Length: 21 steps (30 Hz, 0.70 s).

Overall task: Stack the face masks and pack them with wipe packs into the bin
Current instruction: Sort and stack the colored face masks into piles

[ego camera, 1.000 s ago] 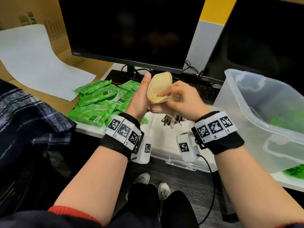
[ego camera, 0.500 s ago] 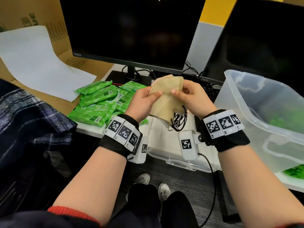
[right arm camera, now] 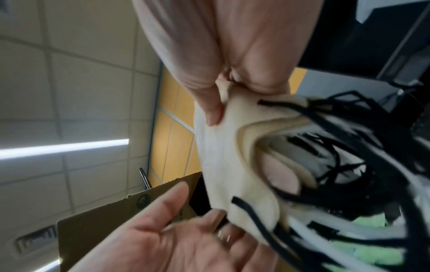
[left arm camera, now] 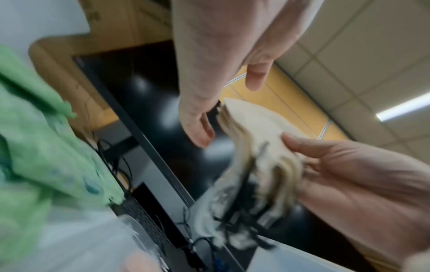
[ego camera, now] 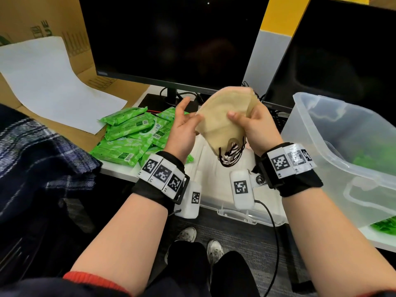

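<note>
Beige fabric face masks (ego camera: 222, 116), several nested into one soft, cup-shaped stack whose exact count the layered edges do not let me fix, are held up above the front edge of the desk (ego camera: 120, 172), between two dark monitors and the person's body. The right hand (ego camera: 255, 125) grips the stack, thumb pressed on the near face and fingers curled behind it; the right wrist view shows the thumb tip denting the cloth. The left hand (ego camera: 184, 129) is spread open with straight fingers, its thumb tip touching the stack's left edge and nothing clasped in it. A tangle of thin black ear loops (ego camera: 230, 154) hangs from the stack's lower end, with some white strands mixed in. Green wipe packs (ego camera: 130, 133), at least six flat, glossy, crinkled plastic pouches with printed labels, lie in a loose heap on the desk toward its left edge, overlapping one another. One clear plastic bin (ego camera: 334, 146), rectangular with rounded corners and a thick rolled rim, stands at the desk's right edge, and green shapes show blurred through its wall. One flat, translucent white lid (ego camera: 237, 213) lies at the front edge below the hands. One white paper sheet (ego camera: 49, 86) curves up against brown cardboard at the far left.
</note>
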Tool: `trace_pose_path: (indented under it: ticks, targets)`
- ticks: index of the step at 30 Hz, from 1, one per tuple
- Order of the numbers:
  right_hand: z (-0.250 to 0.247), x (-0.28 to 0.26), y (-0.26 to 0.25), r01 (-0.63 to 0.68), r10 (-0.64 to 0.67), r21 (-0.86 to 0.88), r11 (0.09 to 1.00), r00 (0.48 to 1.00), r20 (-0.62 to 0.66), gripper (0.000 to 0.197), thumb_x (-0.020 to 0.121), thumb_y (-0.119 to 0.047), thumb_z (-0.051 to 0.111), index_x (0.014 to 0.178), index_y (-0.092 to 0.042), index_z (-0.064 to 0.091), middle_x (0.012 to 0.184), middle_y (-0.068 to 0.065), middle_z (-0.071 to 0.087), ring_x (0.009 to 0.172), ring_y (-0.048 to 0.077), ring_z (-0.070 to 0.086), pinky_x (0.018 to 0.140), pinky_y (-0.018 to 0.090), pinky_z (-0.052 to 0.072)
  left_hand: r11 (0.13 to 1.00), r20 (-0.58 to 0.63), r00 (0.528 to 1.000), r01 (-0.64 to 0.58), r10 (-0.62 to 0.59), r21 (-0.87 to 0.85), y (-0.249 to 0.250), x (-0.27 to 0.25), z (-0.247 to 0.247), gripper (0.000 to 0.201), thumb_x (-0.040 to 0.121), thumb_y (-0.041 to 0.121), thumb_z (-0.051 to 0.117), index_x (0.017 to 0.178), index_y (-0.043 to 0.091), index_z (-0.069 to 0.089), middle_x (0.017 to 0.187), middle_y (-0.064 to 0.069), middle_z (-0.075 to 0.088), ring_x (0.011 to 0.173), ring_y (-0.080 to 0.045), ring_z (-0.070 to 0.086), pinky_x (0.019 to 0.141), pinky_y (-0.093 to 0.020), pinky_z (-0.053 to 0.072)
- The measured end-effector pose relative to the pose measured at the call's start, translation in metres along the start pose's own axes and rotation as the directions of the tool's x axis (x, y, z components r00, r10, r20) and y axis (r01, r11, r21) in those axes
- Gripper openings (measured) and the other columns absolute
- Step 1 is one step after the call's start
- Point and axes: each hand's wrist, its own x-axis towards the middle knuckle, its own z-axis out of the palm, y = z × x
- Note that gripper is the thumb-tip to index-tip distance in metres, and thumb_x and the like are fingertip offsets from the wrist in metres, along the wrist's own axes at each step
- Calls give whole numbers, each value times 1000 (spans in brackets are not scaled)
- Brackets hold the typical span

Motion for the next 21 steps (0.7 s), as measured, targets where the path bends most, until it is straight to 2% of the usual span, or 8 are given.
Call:
trace_pose_path:
  ticks: [2,4,7,10,12,15,18,21]
  targets:
    - [1,2,1,23,-19,57,998,997,-80,57,76,-13,56,127,8,41,120,22,58,111,31,58,95,38,50,995,-21,996,81,-83,-61,-3,0,7,53,98,17,39,147,19,18,117,-3,51,107,-17,52,95,-30,43]
    - [1,3,4,15,-8,103,995,998,-67,56,79,-14,54,128,6,40,124,21,56,116,32,56,98,42,47,980,12,991,132,-131,-151,-5,1,14,60,99,21,38,148,19,5,129,-5,44,123,-21,46,108,-41,36]
    - [-1,3,8,-40,36,120,992,999,34,52,85,-10,54,133,1,36,126,16,54,117,29,54,97,41,48,981,53,989,142,-136,-132,-4,4,21,67,99,20,38,148,24,-8,124,-3,43,126,-22,45,109,-43,35]
    - [-8,2,10,-67,69,-16,998,992,109,75,73,-3,66,137,-1,28,133,19,50,120,28,53,94,37,51,992,45,993,111,-109,-52,-6,5,21,71,98,14,40,147,24,-10,120,-2,46,112,-15,51,95,-26,45]
    - [-13,2,11,-80,89,-83,993,990,111,80,68,11,69,136,0,29,131,20,51,118,28,55,90,33,53,995,3,996,87,-87,-45,-8,5,20,77,94,1,45,147,24,-5,120,-7,51,103,-16,55,86,-26,49]
    - [-20,2,10,-129,129,-92,987,992,-12,83,61,9,76,133,-3,35,120,17,58,110,29,60,89,40,53,997,-36,999,30,-33,-76,-9,10,12,88,82,-14,53,147,28,10,100,-7,58,85,-17,60,77,-29,52]
    - [-30,4,4,-153,145,-27,988,970,-193,73,70,6,73,132,-10,37,98,15,65,84,25,68,77,38,56,996,110,990,-92,93,-22,-7,11,6,92,72,-16,57,138,40,25,128,3,49,100,-23,59,73,-32,55]
    - [-33,3,1,-103,104,17,995,964,-244,66,76,4,69,131,-13,37,82,8,65,70,16,67,74,34,56,982,314,944,-147,103,119,1,10,7,75,75,-18,50,126,36,43,121,11,47,102,-16,55,72,-32,53]
